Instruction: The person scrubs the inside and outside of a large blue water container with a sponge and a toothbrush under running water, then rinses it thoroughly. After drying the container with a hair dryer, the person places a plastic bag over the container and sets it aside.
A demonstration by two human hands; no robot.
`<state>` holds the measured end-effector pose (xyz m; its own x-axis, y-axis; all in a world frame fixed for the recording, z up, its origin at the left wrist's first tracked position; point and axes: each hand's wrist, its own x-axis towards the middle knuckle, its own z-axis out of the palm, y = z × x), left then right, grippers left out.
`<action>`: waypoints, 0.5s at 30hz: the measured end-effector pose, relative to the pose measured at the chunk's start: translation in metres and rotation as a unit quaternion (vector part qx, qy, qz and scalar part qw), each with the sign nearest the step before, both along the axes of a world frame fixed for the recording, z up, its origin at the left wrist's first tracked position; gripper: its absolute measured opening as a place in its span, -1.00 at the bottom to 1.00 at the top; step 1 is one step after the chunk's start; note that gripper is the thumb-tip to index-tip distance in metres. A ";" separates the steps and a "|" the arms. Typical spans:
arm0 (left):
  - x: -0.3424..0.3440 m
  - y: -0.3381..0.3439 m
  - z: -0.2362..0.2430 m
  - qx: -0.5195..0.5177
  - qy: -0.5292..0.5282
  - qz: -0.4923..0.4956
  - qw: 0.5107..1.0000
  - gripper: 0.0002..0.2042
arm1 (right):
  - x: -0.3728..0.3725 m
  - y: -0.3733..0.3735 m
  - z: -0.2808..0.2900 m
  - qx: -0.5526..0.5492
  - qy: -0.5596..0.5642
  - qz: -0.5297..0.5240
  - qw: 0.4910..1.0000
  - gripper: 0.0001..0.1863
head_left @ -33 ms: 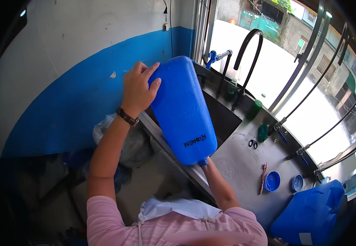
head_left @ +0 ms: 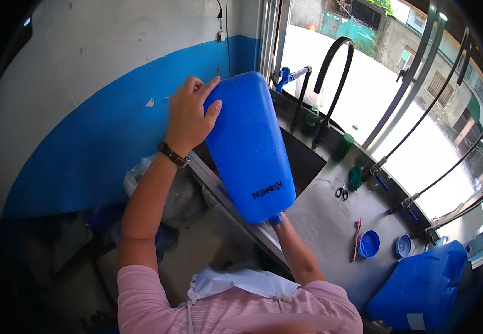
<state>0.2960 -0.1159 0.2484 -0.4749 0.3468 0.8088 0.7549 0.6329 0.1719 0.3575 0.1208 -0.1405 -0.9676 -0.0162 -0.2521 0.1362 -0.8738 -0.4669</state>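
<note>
A big wall (head_left: 124,139), white on top and blue below, stands to the left of the left hand and past it. A long metal counter (head_left: 330,239) is to the right of both hands, and its dark sink (head_left: 308,161) is partly under the jug. The blue jug (head_left: 249,145) is in the person's grip, tilted, with its neck (head_left: 276,219) toward the person and its wide bottom far away. A second blue jug (head_left: 419,284) lies on the right, well apart from the hands. A clear plastic bag (head_left: 183,200) is lower than the left hand, close to the left arm.

The left hand (head_left: 192,119) grasps the blue jug at its far left corner, with the thumb on the flat side. The right hand is hidden behind the jug, near the neck, so I cannot tell how it grips.

A bendy black tap (head_left: 351,58) and two green bottles (head_left: 344,146) stand to the right of the left hand. To the right of the right arm are a round blue lid (head_left: 369,245) and a smaller one (head_left: 403,246). Farther up from that arm sit a green scrubber (head_left: 355,178) and black scissors (head_left: 342,193). A thin red stick (head_left: 356,240) lies just beside the bigger lid. A dark watch (head_left: 174,156) is on the left wrist.
</note>
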 end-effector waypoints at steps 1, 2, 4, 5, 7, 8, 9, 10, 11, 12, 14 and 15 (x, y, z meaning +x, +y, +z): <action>0.000 0.013 0.014 -0.002 0.032 -0.007 0.999 -0.63 | -0.001 0.003 0.005 -0.011 0.013 -0.006 1.000 -0.57; 0.001 0.023 0.026 0.001 0.059 -0.017 0.998 -0.63 | -0.004 0.007 0.011 -0.017 0.027 -0.014 0.999 -0.58; 0.002 0.040 0.050 0.012 0.116 -0.024 0.993 -0.64 | -0.009 0.022 0.027 -0.020 0.052 -0.033 0.998 -0.60; 0.002 0.048 0.061 0.022 0.146 -0.020 0.989 -0.64 | -0.012 0.032 0.035 -0.017 0.061 -0.043 0.997 -0.60; 0.001 0.060 0.086 0.044 0.159 -0.037 0.986 -0.64 | -0.016 0.055 0.052 -0.010 0.083 -0.065 0.994 -0.62; 0.000 0.063 0.099 0.055 0.142 -0.058 0.987 -0.64 | -0.016 0.066 0.059 -0.009 0.095 -0.072 0.993 -0.62; 0.001 0.067 0.108 0.067 0.124 -0.079 0.987 -0.64 | -0.013 0.075 0.065 -0.011 0.109 -0.078 0.991 -0.63; 0.004 0.072 0.114 0.058 0.118 -0.107 0.986 -0.66 | -0.009 0.082 0.070 -0.012 0.124 -0.081 0.989 -0.64; 0.008 0.076 0.120 0.048 0.111 -0.134 0.984 -0.67 | -0.002 0.086 0.073 -0.019 0.138 -0.083 0.987 -0.64; 0.013 0.083 0.123 0.038 0.106 -0.160 0.981 -0.69 | 0.007 0.087 0.073 -0.027 0.151 -0.084 0.985 -0.65; 0.031 0.106 0.115 -0.001 0.146 -0.137 0.980 -0.68 | 0.029 0.083 0.067 -0.057 0.176 -0.079 0.980 -0.66; 0.043 0.119 0.108 -0.023 0.149 -0.119 0.981 -0.67 | 0.040 0.078 0.062 -0.083 0.180 -0.073 0.978 -0.66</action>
<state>0.3388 0.0032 0.3562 -0.1207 0.4587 0.8803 0.8950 0.4340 -0.1034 0.3978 0.1986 -0.0790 -0.9881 0.1174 0.0989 -0.1429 -0.9392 -0.3123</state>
